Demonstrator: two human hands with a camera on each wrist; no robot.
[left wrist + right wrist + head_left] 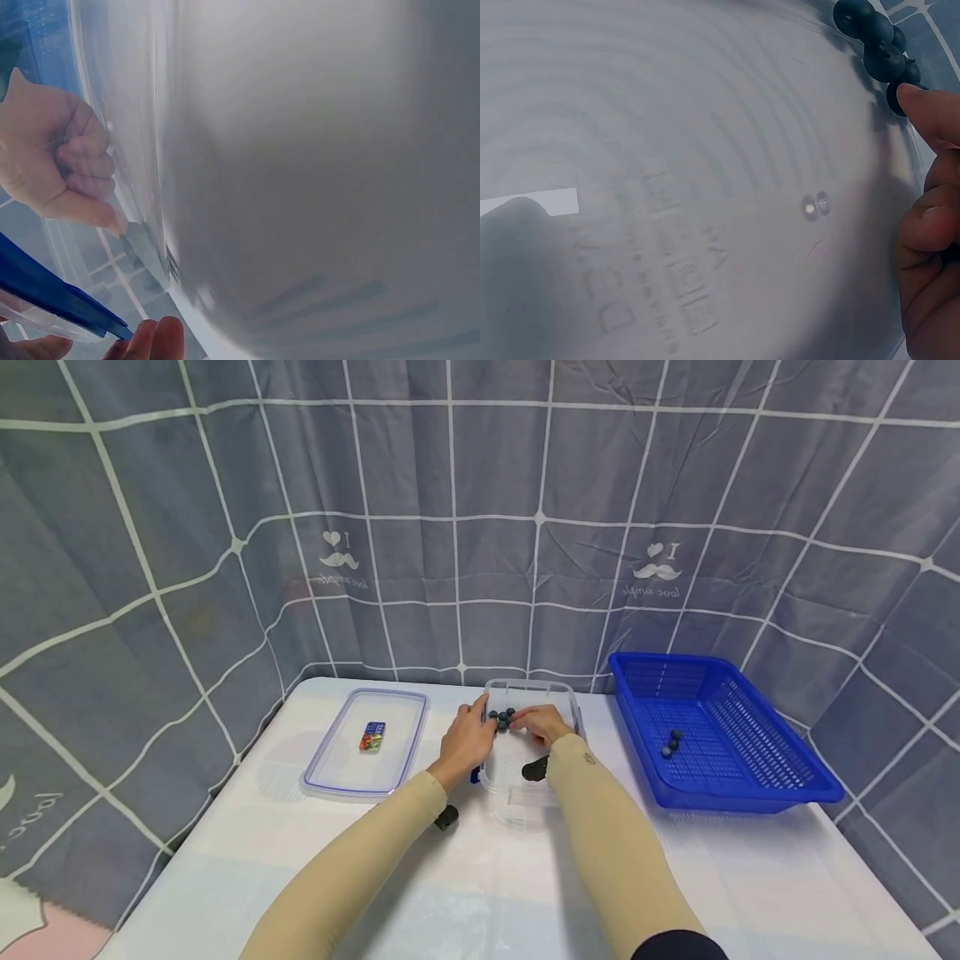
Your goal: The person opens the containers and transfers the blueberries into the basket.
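A clear plastic container (513,760) with blue side latches stands on the table in front of me. Several blueberries (502,719) cluster in its far left part; the right wrist view shows them against the wall. My left hand (467,739) grips the container's left rim, its fingertips (166,339) beside a blue latch (67,296) in the left wrist view. Inside the container, my right hand (543,723) pinches a blueberry (897,100) at the end of the cluster. Through the clear wall, the left wrist view shows the right hand's other fingers curled in.
A clear lid (399,727) with a blue seal and a colourful label (372,737) lies at the left. The blue basket (720,739) at the right holds a few blueberries (672,743). A grey checked curtain (495,560) hangs behind the white table (465,893).
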